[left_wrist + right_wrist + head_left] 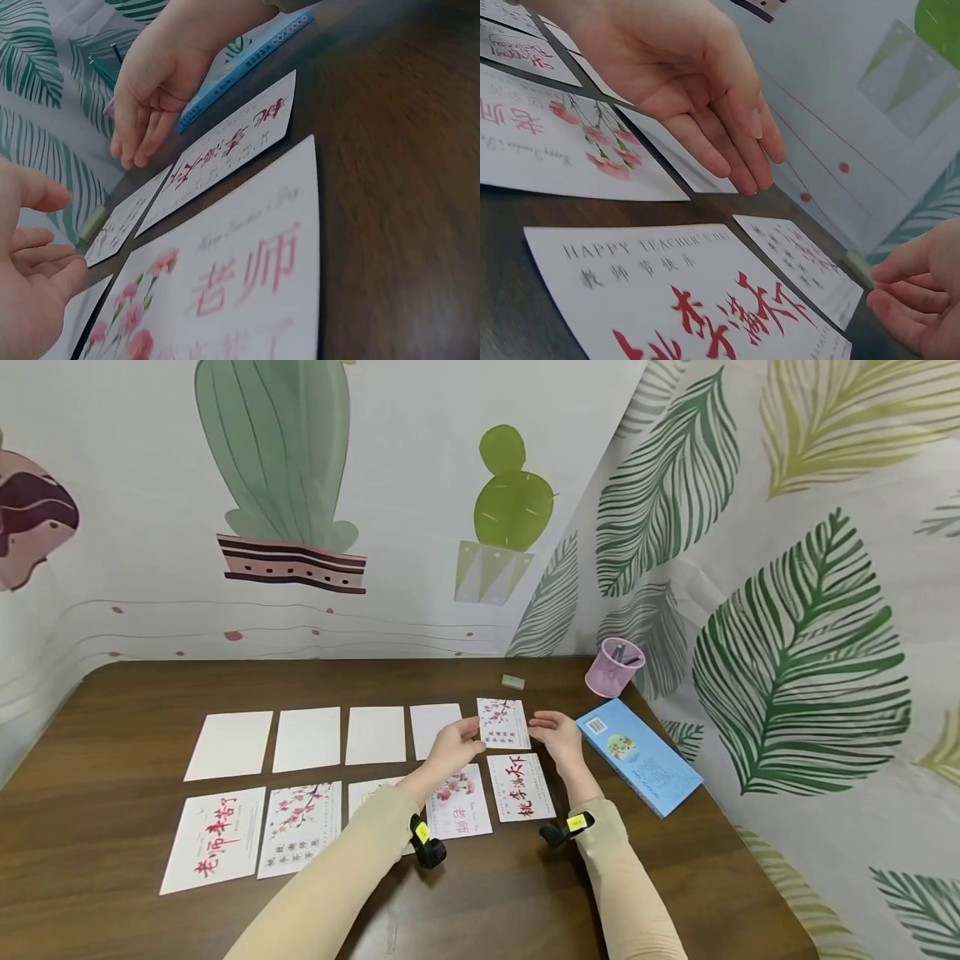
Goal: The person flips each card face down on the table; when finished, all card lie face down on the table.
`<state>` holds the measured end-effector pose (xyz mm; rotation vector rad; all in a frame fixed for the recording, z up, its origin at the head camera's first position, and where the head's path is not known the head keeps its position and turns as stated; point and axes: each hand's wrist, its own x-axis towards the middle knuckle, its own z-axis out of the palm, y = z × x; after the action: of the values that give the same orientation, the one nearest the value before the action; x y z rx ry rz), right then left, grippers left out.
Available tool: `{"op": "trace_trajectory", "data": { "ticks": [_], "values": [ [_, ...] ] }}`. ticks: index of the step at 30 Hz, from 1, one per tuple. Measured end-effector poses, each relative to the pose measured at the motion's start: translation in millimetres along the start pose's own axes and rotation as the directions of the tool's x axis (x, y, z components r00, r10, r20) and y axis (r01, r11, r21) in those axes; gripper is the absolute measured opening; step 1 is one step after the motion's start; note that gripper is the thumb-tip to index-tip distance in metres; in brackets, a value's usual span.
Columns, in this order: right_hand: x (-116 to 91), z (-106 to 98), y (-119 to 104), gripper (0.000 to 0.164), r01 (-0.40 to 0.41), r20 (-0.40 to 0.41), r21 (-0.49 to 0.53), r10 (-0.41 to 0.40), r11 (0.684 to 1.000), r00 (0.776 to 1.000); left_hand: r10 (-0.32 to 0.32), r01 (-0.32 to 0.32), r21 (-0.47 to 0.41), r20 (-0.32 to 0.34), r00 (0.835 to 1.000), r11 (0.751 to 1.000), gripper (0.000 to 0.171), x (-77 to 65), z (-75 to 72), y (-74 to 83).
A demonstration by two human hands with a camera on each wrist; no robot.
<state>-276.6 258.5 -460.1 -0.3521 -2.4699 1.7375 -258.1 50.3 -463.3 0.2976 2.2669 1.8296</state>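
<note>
A: Status on the hands?
B: Left hand: thumb and fingers parted, loosely bent, nothing gripped. Right hand: same, fingers relaxed, holding nothing. They flank the blossom card. Can't tell if either fingertip touches its edge.

A: Where's that card exactly?
B: Flat on the table, printed side up, right end of the far row. The red-lettered card is just nearer the person, carnation card nearer and to the left.

A: Rest of the far row?
B: Four blank-side-up cards to the left. Left hand partly covers the closest one. Near row: five cards, the ones I can read are print up; the middle one is mostly behind the left arm.

A: Step in hand?
B: My read: turning or squaring up the blossom card. Stills can't separate placing from picking up.

A: Next move needs?
B: If it's placed, clear both hands without nudging it. If a blank one gets turned, fingertips under an edge first; thin card flat on wood will probably slide.
</note>
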Motion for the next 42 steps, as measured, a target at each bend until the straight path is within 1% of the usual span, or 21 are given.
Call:
{"op": "trace_trajectory", "data": {
  "ticks": [4, 7, 14, 16, 22, 26, 32, 39, 42],
  "values": [
    [1.2, -2.4, 3.4, 0.040, -0.051, 0.036, -0.037, 0.053, 0.998, 0.998, -0.014, 0.013, 0.031, 0.051, 0.999, 0.999, 0.058, 1.7, 4.9, 3.2],
    [1.7, -2.1, 4.8, 0.042, -0.065, 0.062, -0.059, 0.069, 0.996, 0.996, -0.025, 0.022, 0.055, 0.061, 0.998, 0.998, 0.059, 2.3, 7.0, 2.3],
    [2.5, -0.9, 7.6, 0.043, -0.054, 0.067, -0.078, 0.059, 0.996, 0.996, -0.014, 0.006, 0.119, 0.067, 0.998, 0.993, 0.061, 2.0, 8.2, 0.1],
    [2.8, -0.8, 7.9, 0.043, -0.061, 0.065, -0.075, 0.066, 0.995, 0.996, -0.013, 0.003, 0.131, 0.078, 0.997, 0.991, 0.062, 1.5, 8.7, 0.8],
    [3.0, -0.8, 7.7, 0.043, -0.068, 0.080, -0.075, 0.074, 0.995, 0.994, 0.006, -0.031, 0.206, 0.123, 0.992, 0.978, 0.064, 1.1, 10.3, 2.3],
    [3.3, -1.1, 7.1, 0.043, -0.056, 0.084, -0.079, 0.062, 0.995, 0.995, 0.005, -0.033, 0.218, 0.129, 0.992, 0.975, 0.064, 1.3, 10.3, 2.5],
    [5.2, -1.0, 7.0, 0.043, -0.055, 0.083, -0.048, 0.059, 0.997, 0.995, 0.014, -0.044, 0.221, 0.135, 0.991, 0.974, 0.063, 1.3, 9.2, 0.8],
    [7.8, 0.9, 6.0, 0.048, -0.087, 0.089, 0.065, 0.081, 0.994, 0.993, 0.021, -0.046, 0.199, 0.130, 0.991, 0.979, 0.059, 0.7, 8.0, 0.2],
    [9.1, 1.3, 5.8, 0.051, -0.103, 0.099, 0.079, 0.095, 0.992, 0.991, 0.014, -0.040, 0.202, 0.126, 0.992, 0.978, 0.059, 0.9, 8.8, -0.1]
  ]
}}
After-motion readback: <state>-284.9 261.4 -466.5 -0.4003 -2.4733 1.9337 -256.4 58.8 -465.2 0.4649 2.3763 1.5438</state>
